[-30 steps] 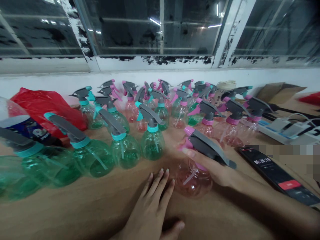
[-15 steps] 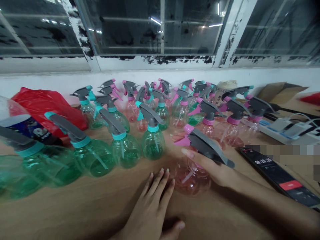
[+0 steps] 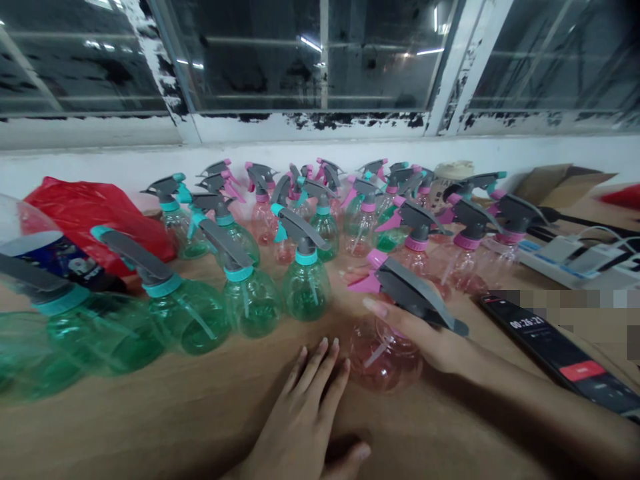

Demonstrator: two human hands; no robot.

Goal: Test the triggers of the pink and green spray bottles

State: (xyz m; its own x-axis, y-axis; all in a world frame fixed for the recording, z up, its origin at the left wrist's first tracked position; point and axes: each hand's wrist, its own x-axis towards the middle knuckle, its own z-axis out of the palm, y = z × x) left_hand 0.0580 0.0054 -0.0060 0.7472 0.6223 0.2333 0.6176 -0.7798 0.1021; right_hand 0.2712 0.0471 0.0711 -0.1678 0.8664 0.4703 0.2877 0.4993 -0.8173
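My right hand (image 3: 425,333) is wrapped around the neck of a pink spray bottle (image 3: 383,363), just under its grey and pink trigger head. The bottle stands upright on the wooden table (image 3: 200,427), and some of my fingers are hidden behind it. My left hand (image 3: 310,400) lies flat on the tabletop, palm down with fingers stretched out, just left of that bottle's base. Beyond it stands a green spray bottle (image 3: 307,290) with a turquoise collar; another green spray bottle (image 3: 250,303) is on its left.
More green and pink spray bottles crowd toward the wall. At left lie a red plastic bag (image 3: 100,213) and a dark blue package (image 3: 60,257). On the right are a phone (image 3: 555,347) showing a timer, a power strip (image 3: 560,260), a paper cup (image 3: 453,177) and brown cardboard (image 3: 560,183).
The phone's timer has advanced by one second. Both hands and the held bottle look the same as before.
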